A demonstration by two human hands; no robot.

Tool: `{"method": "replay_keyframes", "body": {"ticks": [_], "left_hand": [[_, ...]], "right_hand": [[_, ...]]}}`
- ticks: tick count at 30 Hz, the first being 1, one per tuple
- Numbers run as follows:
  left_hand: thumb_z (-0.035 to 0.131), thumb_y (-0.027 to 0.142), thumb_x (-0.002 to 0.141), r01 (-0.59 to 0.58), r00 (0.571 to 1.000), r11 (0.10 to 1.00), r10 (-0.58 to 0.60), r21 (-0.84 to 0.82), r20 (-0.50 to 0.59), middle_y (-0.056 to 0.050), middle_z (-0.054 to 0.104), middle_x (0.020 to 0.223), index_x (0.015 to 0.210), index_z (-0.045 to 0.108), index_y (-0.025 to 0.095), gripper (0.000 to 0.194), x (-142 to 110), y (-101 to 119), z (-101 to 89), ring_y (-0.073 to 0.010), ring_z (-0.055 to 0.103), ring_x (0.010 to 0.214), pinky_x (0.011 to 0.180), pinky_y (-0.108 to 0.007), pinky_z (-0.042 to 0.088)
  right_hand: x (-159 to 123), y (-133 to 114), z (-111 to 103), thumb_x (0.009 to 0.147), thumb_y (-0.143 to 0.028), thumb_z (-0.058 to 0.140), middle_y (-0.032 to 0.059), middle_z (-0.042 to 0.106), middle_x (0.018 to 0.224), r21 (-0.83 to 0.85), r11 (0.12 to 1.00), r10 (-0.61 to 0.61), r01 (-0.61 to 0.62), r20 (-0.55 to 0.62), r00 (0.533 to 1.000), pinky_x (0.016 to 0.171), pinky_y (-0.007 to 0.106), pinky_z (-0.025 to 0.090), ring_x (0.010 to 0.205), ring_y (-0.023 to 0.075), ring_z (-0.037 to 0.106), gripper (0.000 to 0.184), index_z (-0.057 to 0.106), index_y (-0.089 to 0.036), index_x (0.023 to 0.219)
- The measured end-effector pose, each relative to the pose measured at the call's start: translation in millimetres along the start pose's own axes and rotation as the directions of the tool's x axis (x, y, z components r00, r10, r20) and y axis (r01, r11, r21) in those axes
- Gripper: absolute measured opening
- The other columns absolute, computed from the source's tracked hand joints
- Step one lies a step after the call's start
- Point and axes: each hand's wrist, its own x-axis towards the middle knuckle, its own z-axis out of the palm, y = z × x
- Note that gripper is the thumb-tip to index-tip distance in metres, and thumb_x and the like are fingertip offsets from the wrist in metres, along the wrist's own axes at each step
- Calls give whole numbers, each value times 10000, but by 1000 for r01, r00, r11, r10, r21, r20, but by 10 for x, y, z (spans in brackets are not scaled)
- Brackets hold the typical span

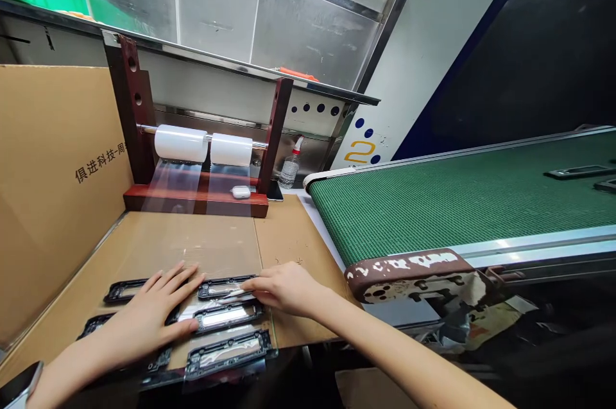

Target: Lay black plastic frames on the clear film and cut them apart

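Several black rectangular frames lie in two columns on a cardboard work surface, under a strip of clear film. My left hand lies flat with its fingers spread over the left column of frames. My right hand rests on the upper right frame, its fingers stretched out and pressing along the frame's edge. The film runs down from two white rolls on a red-brown wooden stand at the back.
A green conveyor belt with a worn end cap runs along the right, carrying black parts at its far end. A tall cardboard wall stands on the left. A spray bottle and a small white case sit by the stand.
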Motion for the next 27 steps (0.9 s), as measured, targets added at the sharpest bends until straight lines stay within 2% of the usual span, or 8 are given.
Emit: {"method": "replay_keyframes", "body": {"ticks": [8, 19, 23, 27], "left_hand": [[387, 706, 842, -3, 1000, 1000, 3, 4, -1, 12, 229, 1534, 1428, 262, 382, 681, 8, -9, 23, -334, 183, 1422, 1127, -601, 229], [408, 702, 838, -26, 998, 1000, 26, 0, -50, -3, 271, 1520, 1413, 300, 369, 673, 13, -45, 57, -330, 222, 1412, 1120, -594, 251], [438, 704, 823, -59, 992, 998, 56, -21, -112, 5, 300, 1511, 1396, 355, 376, 665, 32, -78, 72, -329, 244, 1405, 1114, -588, 258], [403, 658, 862, -69, 965, 994, 44, -87, -257, 5, 312, 1521, 1426, 349, 342, 649, -51, -358, -20, -279, 273, 1407, 1132, -520, 260]], "right_hand": [[-219, 168, -34, 941, -294, 523, -1, 723, 899, -25, 999, 25, -24, 30, 999, 572, 210, 405, 789, 149, 670, 262, 633, -297, 1178], [-458, 224, -276, 937, -247, 481, 34, 726, 898, -110, 990, 97, -88, 80, 992, 576, 226, 404, 787, 176, 678, 275, 649, -280, 1152], [-571, 264, -393, 911, -212, 511, 38, 728, 866, -144, 981, 142, -130, 81, 986, 571, 219, 390, 764, 168, 678, 257, 675, -271, 1101], [-621, 204, -491, 943, -245, 488, 21, 729, 895, -140, 973, 192, -185, 39, 981, 575, 218, 401, 770, 162, 681, 243, 663, -260, 1110]]}}
